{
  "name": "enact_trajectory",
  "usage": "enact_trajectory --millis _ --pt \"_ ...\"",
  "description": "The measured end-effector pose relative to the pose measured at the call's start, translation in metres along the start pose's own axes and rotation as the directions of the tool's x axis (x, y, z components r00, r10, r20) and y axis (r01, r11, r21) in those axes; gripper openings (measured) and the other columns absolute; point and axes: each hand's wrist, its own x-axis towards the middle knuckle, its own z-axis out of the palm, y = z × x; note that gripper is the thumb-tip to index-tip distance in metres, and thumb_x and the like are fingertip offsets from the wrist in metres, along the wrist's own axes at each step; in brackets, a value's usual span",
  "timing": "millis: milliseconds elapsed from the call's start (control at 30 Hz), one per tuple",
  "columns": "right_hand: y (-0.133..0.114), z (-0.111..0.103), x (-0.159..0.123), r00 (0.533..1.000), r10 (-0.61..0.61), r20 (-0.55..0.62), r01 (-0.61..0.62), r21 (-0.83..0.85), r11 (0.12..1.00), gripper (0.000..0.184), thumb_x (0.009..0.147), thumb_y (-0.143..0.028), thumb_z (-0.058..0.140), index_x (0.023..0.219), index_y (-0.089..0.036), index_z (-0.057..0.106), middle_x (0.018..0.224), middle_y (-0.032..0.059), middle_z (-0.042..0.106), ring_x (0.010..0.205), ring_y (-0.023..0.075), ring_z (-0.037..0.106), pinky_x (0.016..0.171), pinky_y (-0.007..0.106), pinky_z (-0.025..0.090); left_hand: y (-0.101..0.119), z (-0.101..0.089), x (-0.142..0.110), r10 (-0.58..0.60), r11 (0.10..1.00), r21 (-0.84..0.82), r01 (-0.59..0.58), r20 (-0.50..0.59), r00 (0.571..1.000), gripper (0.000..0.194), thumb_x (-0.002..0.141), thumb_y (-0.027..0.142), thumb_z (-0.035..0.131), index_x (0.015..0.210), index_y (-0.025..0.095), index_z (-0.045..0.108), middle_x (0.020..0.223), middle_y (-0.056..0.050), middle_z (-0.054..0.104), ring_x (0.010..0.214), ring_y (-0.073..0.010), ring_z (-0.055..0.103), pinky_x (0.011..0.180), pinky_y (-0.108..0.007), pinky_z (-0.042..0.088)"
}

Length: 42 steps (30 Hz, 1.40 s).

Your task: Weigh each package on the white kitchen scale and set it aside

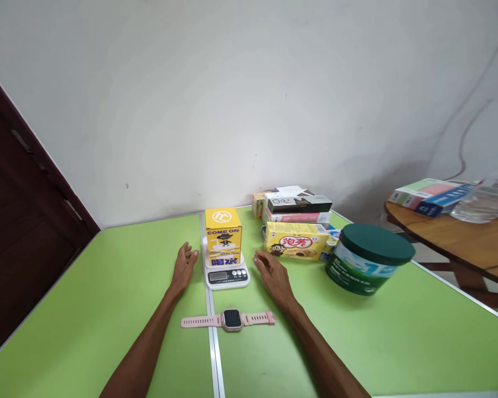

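A: Progress?
B: Yellow "COME ON" box (pixel 223 237) is on the digital scale (pixel 228 276): placing looks done. Readout illegible.
A: Grips?
B: 2, both empty. Left hand (pixel 185 266) left of scale, grip spread; right hand (pixel 273 275) right of scale, grip loosely open, fingers curved.
A: Left?
B: Pink-strapped smartwatch (pixel 232 319), in front of scale, isn't on it.
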Motion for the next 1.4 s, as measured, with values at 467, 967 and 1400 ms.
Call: enact_trajectory --millis 467,967,1400 --pt "0.006 0.002 -0.006 0.998 0.064 -0.027 -0.063 0.033 0.997 0.046 0.082 -0.057 0.062 0.102 -0.017 0.073 0.099 0.0114 0.079 0.089 0.0258 0.07 0.09 0.043 0.055 0.003 -0.004 -0.002 0.027 0.996 0.087 -0.032 0.058 0.998 0.079 0.093 0.071 0.056 0.146 0.012 0.047 0.144 -0.024 0.057 0.124 -0.0292 0.064 0.109 -0.05 0.05" --pt "0.016 0.0 -0.009 0.998 0.062 -0.003 -0.062 -0.002 0.998 0.045 0.078 -0.055 0.067 0.101 -0.017 0.07 0.1 0.0112 0.077 0.095 0.0256 0.07 0.091 0.044 0.058 -0.004 0.004 -0.008 0.109 0.984 0.126 -0.128 0.144 0.984 0.067 0.096 0.062 0.056 0.143 0.015 0.052 0.14 -0.018 0.057 0.123 -0.0311 0.064 0.11 -0.048 0.051" --pt "-0.03 0.002 -0.009 0.999 -0.021 0.035 0.021 -0.008 1.0 0.055 0.084 -0.05 0.066 0.129 -0.018 0.067 0.137 0.0164 0.07 0.126 0.0325 0.065 0.104 0.05 0.053 0.029 0.03 -0.029 0.335 0.936 0.103 -0.336 0.034 0.942 0.085 0.088 0.053 0.071 0.157 0.019 0.036 0.154 -0.019 0.045 0.148 -0.0359 0.042 0.126 -0.055 0.033"
